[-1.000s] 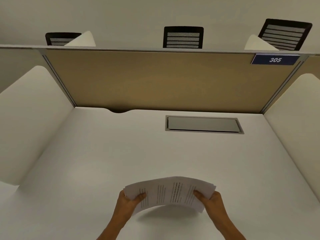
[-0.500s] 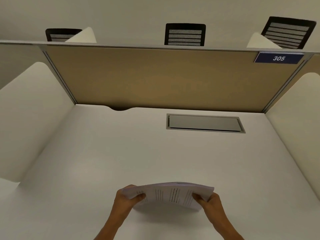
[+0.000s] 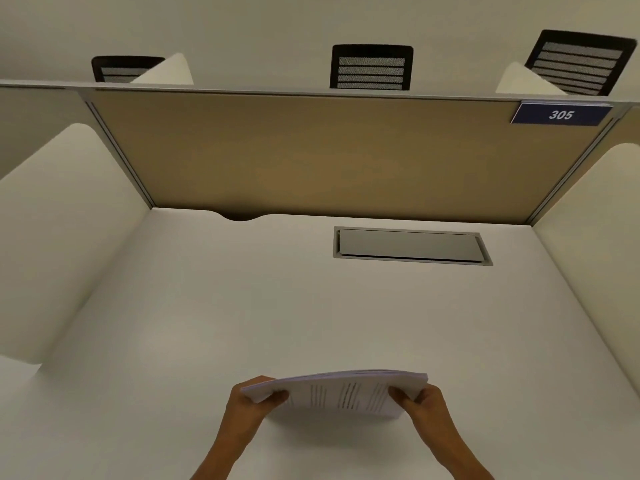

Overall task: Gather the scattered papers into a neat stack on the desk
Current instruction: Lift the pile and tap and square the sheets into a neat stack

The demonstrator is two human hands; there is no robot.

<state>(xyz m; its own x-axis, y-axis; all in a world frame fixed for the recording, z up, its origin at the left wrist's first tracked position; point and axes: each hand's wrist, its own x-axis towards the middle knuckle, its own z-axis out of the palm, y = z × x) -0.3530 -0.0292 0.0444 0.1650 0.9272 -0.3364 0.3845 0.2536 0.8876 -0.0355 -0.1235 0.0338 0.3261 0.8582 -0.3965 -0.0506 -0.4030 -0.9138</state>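
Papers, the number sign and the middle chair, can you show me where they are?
papers [image 3: 346,393], head view, on the printed top sheet.
number sign [image 3: 561,114], head view, on its digits, 305.
middle chair [image 3: 371,68], head view, on its mesh back.

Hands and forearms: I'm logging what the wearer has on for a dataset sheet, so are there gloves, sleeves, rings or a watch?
Both the left hand and right hand are bare, with no gloves. No ring shows on the visible fingers. Both forearms are uncovered down to the frame edge, with no sleeve, watch or band.
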